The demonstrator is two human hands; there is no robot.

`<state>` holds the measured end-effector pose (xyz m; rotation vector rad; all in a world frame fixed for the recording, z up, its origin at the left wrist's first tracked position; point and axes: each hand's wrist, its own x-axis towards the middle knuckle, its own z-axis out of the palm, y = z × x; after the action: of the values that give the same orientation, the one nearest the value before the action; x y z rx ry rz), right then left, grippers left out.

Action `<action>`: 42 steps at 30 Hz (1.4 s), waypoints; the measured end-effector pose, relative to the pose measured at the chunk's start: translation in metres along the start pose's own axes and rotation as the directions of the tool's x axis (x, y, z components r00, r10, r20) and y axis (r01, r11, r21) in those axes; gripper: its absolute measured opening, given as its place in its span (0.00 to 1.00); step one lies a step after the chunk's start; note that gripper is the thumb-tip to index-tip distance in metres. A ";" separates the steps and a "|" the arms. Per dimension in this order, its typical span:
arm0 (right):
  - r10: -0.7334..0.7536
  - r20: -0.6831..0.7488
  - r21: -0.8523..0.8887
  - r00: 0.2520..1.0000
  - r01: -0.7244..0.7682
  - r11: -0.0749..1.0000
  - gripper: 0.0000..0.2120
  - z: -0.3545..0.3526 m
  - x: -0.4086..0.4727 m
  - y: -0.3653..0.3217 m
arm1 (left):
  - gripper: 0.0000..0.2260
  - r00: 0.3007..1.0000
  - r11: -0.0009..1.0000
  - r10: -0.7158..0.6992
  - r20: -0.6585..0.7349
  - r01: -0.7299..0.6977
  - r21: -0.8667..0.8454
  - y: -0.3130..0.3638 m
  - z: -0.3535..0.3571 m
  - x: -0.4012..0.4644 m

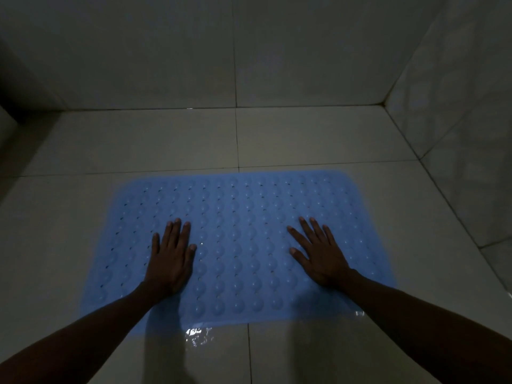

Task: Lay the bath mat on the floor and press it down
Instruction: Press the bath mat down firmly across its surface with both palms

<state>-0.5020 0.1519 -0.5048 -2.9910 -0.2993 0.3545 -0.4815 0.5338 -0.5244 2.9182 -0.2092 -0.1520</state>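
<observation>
A light blue rubber bath mat (pixel 238 217), covered in rows of round bumps and small holes, lies flat on the tiled floor (pixel 304 134). My left hand (pixel 171 256) rests palm-down on the mat's left half with the fingers straight and close together. My right hand (pixel 318 253) lies palm-down on the right half with its fingers spread. Both forearms reach in from the bottom corners of the view.
Pale tiled walls close the space at the back (pixel 249 51) and on the right (pixel 457 134). A wet patch (pixel 198 338) glistens on the floor at the mat's near edge. A dark edge stands at the far left (pixel 11 87).
</observation>
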 end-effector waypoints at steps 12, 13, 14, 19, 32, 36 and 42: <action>0.039 0.007 -0.022 0.999 -0.039 0.999 0.28 0.008 -0.002 -0.008 | 0.31 1.000 1.000 0.006 -0.002 -0.006 -0.002 -0.006 -0.003 -0.007; 0.039 0.002 -0.027 0.999 -0.038 0.999 0.28 0.010 -0.003 -0.009 | 0.31 1.000 1.000 0.004 -0.001 -0.004 -0.002 -0.008 -0.003 -0.008; 0.036 -0.008 -0.028 0.999 -0.036 0.999 0.28 0.011 -0.004 -0.011 | 0.31 1.000 1.000 0.002 0.001 -0.002 -0.002 -0.009 -0.003 -0.009; 0.033 -0.022 -0.030 0.999 -0.034 0.999 0.27 0.014 -0.008 -0.010 | 0.33 1.000 1.000 0.004 0.019 -0.004 -0.002 -0.006 -0.007 -0.011; 0.031 -0.043 -0.060 0.999 -0.034 0.998 0.27 0.019 -0.013 -0.005 | 0.32 1.000 1.000 -0.001 0.026 0.002 -0.009 -0.003 -0.003 -0.017; 0.032 -0.049 -0.054 0.998 -0.035 0.998 0.27 0.019 -0.015 -0.005 | 0.30 1.000 1.000 -0.007 0.031 0.007 0.010 -0.003 -0.001 -0.018; 0.022 -0.051 -0.036 0.998 -0.024 0.999 0.27 0.018 -0.019 -0.007 | 0.32 0.998 0.999 -0.014 0.057 0.012 0.031 -0.005 -0.003 -0.016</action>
<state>-0.5260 0.1563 -0.5165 -3.0358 -0.2698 0.2786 -0.4965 0.5413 -0.5215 2.9488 -0.2029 -0.2362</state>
